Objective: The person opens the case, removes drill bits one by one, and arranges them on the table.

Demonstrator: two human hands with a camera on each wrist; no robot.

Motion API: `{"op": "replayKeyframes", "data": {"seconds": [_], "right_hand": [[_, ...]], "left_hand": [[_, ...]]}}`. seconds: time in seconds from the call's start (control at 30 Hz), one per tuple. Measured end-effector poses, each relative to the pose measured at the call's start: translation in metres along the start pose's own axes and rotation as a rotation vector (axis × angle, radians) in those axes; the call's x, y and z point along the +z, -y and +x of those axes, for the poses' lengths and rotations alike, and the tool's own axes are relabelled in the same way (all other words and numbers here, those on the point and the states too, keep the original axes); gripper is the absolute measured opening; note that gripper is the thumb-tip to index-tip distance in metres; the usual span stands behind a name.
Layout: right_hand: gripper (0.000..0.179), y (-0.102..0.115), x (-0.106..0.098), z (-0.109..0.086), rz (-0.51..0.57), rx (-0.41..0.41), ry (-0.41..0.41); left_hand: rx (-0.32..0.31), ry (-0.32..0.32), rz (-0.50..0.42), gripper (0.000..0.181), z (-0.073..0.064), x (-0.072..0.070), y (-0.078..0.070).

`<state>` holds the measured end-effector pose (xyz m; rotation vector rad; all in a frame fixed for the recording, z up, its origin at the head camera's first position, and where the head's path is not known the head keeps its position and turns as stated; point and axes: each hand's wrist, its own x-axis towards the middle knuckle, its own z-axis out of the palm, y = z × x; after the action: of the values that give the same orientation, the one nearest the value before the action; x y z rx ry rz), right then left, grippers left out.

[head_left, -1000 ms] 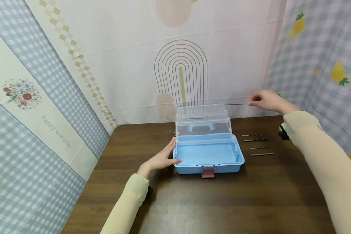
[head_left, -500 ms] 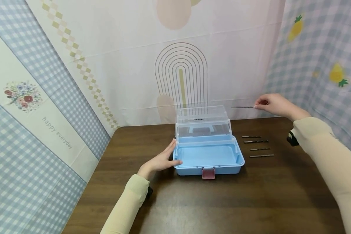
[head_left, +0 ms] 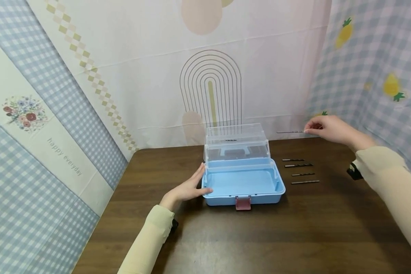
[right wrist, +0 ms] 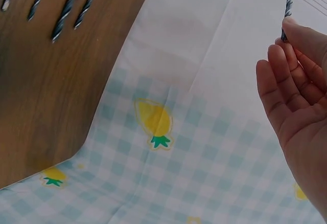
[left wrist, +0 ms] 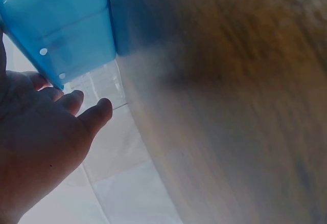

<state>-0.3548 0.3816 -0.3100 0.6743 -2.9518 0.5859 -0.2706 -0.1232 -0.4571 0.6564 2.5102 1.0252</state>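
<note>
My right hand (head_left: 328, 129) pinches one end of a thin twist drill bit (head_left: 290, 132) between thumb and fingers, above the table's back right part. In the right wrist view the spiral flutes of the held drill bit (right wrist: 289, 1) show near the fingertips. My left hand (head_left: 186, 188) lies against the left side of a light blue toolbox (head_left: 246, 199), its fingers extended and its thumb at the front left rim. The toolbox stands with its lid up and its clear tiered trays (head_left: 239, 146) raised at the back. Another dark drill bit (head_left: 230, 140) lies in an upper tray.
Several drill bits (head_left: 298, 165) lie in a spaced column on the brown table (head_left: 260, 239), right of the toolbox. A pink latch (head_left: 243, 203) hangs down at the box front. A patterned cloth (head_left: 277, 76) hangs behind the table's back edge.
My right hand has moved to the right and lower with the drill bit, away from the raised trays. The left hand and toolbox have stayed in place.
</note>
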Motion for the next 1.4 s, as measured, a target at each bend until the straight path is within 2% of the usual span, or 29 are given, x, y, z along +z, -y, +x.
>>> {"op": "replayKeyframes", "data": {"seconds": [0.4, 0.73, 0.9, 1.13, 1.4], "right_hand": [[0.005, -0.006, 0.005, -0.019, -0.027, -0.089, -0.052], [0.005, 0.003, 0.004, -0.036, 0.000, -0.081, -0.072], [0.006, 0.001, 0.006, -0.043, 0.012, -0.106, -0.085], [0.002, -0.006, 0.019, -0.057, 0.023, -0.164, -0.116], [0.007, -0.014, 0.044, -0.077, 0.058, -0.142, -0.110]], "left_hand": [[-0.021, 0.011, -0.054, 0.103, 0.005, 0.004, 0.005], [-0.019, 0.005, -0.059, 0.103, 0.006, 0.004, 0.005], [-0.027, 0.003, -0.063, 0.104, 0.005, 0.004, 0.006], [-0.023, -0.002, -0.044, 0.103, 0.006, 0.003, 0.007], [-0.012, 0.002, -0.019, 0.102, 0.007, 0.004, 0.007]]}}
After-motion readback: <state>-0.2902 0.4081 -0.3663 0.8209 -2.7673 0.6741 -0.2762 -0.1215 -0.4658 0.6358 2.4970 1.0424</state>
